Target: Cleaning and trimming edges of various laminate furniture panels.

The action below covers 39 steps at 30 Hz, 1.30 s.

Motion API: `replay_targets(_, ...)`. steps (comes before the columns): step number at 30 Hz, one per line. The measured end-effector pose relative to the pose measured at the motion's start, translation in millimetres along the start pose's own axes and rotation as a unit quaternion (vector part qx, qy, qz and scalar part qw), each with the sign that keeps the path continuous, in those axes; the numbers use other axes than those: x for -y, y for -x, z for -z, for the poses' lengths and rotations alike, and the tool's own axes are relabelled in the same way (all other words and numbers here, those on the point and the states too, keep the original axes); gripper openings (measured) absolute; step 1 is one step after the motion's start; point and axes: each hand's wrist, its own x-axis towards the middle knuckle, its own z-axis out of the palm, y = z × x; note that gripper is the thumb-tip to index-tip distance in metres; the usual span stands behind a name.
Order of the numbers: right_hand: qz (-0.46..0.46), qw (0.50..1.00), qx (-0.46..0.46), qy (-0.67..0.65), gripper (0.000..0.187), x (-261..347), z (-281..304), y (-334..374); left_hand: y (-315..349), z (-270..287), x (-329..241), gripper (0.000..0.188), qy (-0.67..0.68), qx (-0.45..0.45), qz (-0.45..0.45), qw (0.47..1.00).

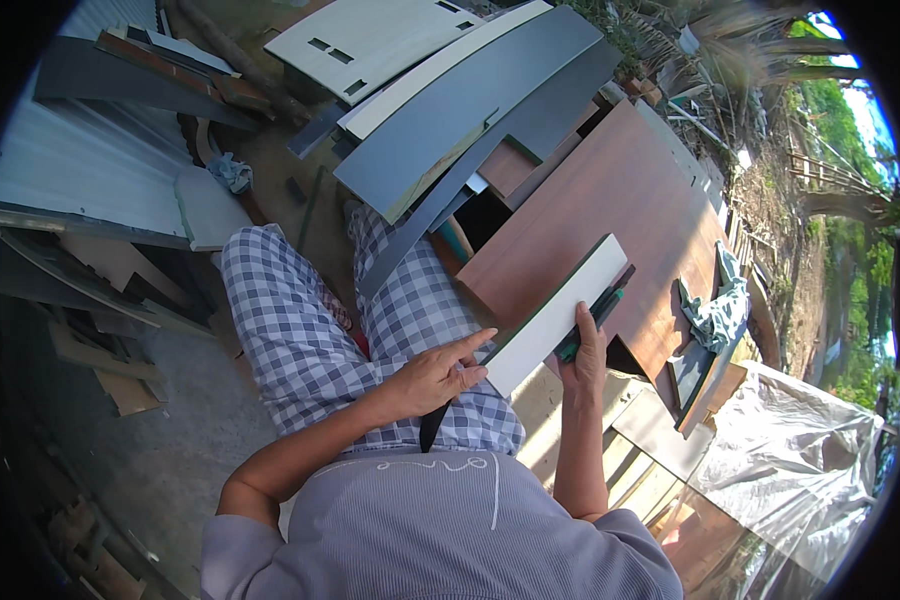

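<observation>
A broad brown panel (580,210) slants across the sunlit yard, ahead and to the right of a seated person, with a long blue-grey panel (470,100) among other boards to its left and a crumpled clear plastic sheet (795,440) at lower right. The person's checkered trousers (290,315) fill the middle, below them a grey ribbed shirt (400,530). A narrow white board (552,325) is held tilted over the lap, its far end pointing toward the brown panel. A rumpled grey-green cloth (718,315) lies at the brown panel's right end. The right hand (583,350) is closed at the white board's right long edge, with a slim green-and-black tool (607,303) gathered alongside. The left hand (430,382) is at the near left corner, index finger stretched out and thumb apart; whether it grips or only touches there cannot be told. For steady handling, the right hand would do well to keep a firm hold, the tool's end turned away from the left fingers, and the near corner supported
</observation>
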Motion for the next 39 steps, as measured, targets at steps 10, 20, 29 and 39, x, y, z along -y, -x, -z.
replay_targets(10,0.105,0.963,-0.137,0.206,0.031,87.6,187.5,-140.8,43.4,65.0,-7.0,0.045,0.074,-0.211,-0.065,0.972)
replay_targets(20,0.121,0.928,-0.168,0.310,0.035,94.2,201.7,-164.3,51.6,92.4,3.5,0.032,0.120,-0.308,-0.030,0.943)
replay_targets(29,0.228,0.899,-0.254,0.275,0.037,77.4,120.9,-85.1,-20.3,212.6,-1.0,0.053,0.066,-0.427,-0.040,0.901)
replay_targets(39,0.239,0.905,-0.046,0.350,0.038,5.8,0.1,-12.6,-96.9,241.1,-8.9,0.053,0.038,-0.377,0.036,0.925)
